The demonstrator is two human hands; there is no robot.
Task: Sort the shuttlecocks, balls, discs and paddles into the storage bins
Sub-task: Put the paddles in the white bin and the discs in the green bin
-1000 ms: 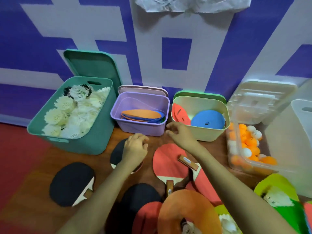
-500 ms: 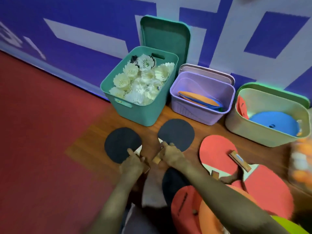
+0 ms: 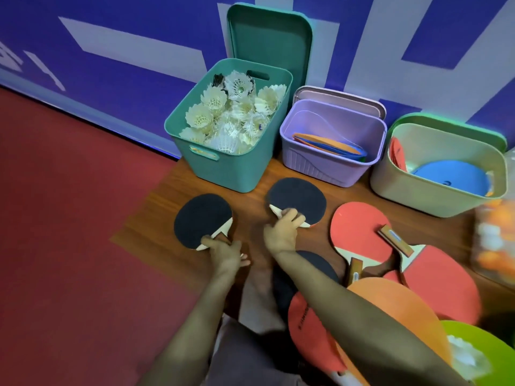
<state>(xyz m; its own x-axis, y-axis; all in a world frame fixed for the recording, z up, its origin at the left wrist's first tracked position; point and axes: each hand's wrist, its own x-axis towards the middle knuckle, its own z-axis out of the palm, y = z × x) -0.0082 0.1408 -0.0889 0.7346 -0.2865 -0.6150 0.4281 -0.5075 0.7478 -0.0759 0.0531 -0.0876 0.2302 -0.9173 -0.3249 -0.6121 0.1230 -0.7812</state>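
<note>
Wooden floor (image 3: 248, 210): left hand (image 3: 225, 253) grips left black paddle (image 3: 202, 218), right hand (image 3: 281, 232) grips right black paddle (image 3: 296, 200); lift both level, likely toward beige bin (image 3: 434, 200).

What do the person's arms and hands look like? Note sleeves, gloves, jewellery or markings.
The left forearm and right forearm are bare to the frame edge; no sleeves show. The left hand and right hand wear no gloves; no watch, bracelet or ring is visible.

No legible text; dark print on red paddle (image 3: 308, 334) too blurred to read.
</note>
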